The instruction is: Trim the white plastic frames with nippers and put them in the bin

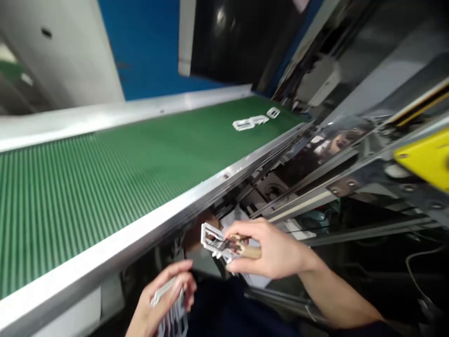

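My right hand (pixel 270 248) is closed round a small tool with tan handles (pixel 250 252), and a white plastic frame (pixel 212 238) sits at the tool's tip and against my fingers. Lower and to the left, my left hand (pixel 164 292) holds several white plastic frames (pixel 173 318) in a bunch, its fingers curled over them. Further off, several similar white parts (pixel 244 124) lie on the far part of the green conveyor belt (pixel 157 154).
The belt's metal rail (pixel 175 206) runs diagonally between the belt and my hands. Behind it rise a blue machine panel (pixel 147 47) and a grey one. Metal beams, cables and a yellow plate (pixel 428 157) stand on the right.
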`<control>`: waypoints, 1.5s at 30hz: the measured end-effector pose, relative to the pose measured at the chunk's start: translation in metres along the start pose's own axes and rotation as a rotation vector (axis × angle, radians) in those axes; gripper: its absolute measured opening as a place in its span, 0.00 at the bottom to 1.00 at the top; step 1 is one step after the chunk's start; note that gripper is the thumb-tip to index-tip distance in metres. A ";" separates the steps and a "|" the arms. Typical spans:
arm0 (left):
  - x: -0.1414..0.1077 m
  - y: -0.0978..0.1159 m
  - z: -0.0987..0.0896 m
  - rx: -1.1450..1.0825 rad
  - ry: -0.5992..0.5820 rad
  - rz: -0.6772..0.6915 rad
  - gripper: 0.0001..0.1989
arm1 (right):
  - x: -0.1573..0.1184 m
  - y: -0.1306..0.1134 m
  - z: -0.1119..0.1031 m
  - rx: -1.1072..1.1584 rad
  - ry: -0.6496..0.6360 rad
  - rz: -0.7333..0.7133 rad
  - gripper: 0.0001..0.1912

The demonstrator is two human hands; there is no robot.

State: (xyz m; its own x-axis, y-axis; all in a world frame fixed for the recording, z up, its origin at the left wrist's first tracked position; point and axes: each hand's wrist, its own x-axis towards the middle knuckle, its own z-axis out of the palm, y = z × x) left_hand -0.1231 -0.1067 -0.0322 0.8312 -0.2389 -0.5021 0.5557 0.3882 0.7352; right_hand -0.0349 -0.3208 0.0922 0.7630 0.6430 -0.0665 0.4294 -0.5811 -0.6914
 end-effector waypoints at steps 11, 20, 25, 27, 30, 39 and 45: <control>0.014 -0.024 -0.002 0.193 0.344 0.134 0.11 | -0.007 0.049 0.112 -0.043 -0.010 -0.044 0.10; 0.012 -0.043 -0.016 -0.096 0.451 0.056 0.09 | 0.010 0.080 0.125 0.602 0.068 0.405 0.08; 0.010 -0.047 -0.015 -0.235 0.518 0.038 0.10 | 0.015 0.082 0.136 0.851 0.086 0.357 0.09; 0.010 -0.049 -0.015 -0.301 0.544 0.041 0.10 | 0.015 0.078 0.139 0.833 0.089 0.346 0.10; 0.010 -0.055 -0.011 -0.370 0.576 0.065 0.10 | 0.013 0.069 0.148 0.780 0.120 0.356 0.13; 0.009 -0.064 -0.016 -0.142 0.510 -0.013 0.13 | 0.014 0.073 0.159 0.515 0.322 0.257 0.08; 0.002 -0.027 -0.027 0.291 0.414 0.054 0.15 | 0.031 0.082 0.107 0.455 -0.352 0.037 0.05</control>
State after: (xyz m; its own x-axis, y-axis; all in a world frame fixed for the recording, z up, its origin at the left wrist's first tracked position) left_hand -0.1366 -0.0936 -0.0657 0.8145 0.1703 -0.5546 0.5432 0.1118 0.8321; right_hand -0.0280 -0.2951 -0.0433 0.5336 0.7989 -0.2775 0.0954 -0.3829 -0.9189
